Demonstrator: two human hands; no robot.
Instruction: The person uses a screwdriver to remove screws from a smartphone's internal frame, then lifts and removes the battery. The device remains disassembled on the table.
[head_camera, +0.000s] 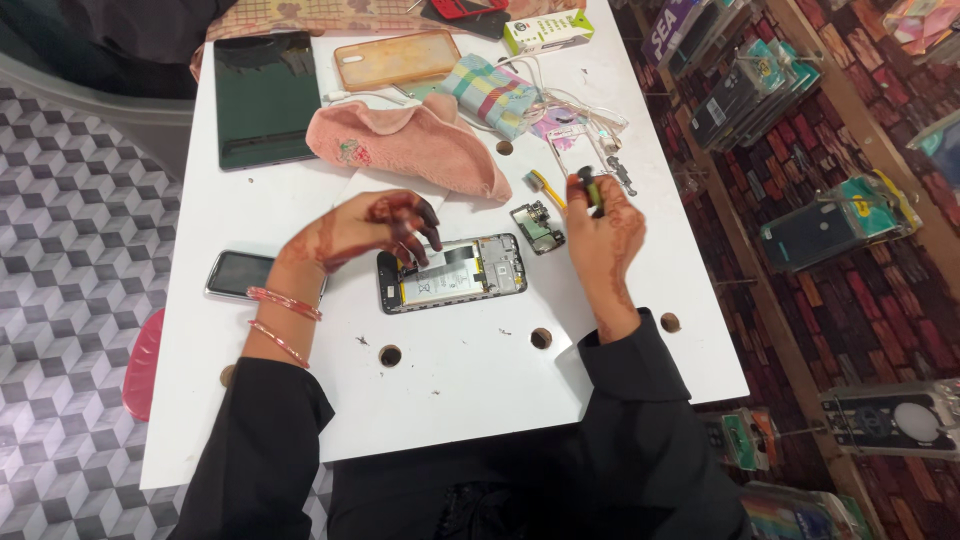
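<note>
Looking down on a white table (450, 390) with round holes. Lying at eleven o'clock, a dark tablet (264, 98); beside it at twelve, a pink cloth (420, 148) and an orange phone case (397, 59). Resting at centre, an opened phone (468, 272) with back removed, battery showing. Pressing down on its left end, the left hand (365, 228), fingers curled and narrow, fingertips touching the phone. Hovering at two o'clock of the phone, the right hand (602, 240), gripping a dark-handled screwdriver (589, 187) upright. Sitting between phone and right hand, a small circuit board (538, 227). Lying at nine o'clock, another phone (240, 274), screen up.
</note>
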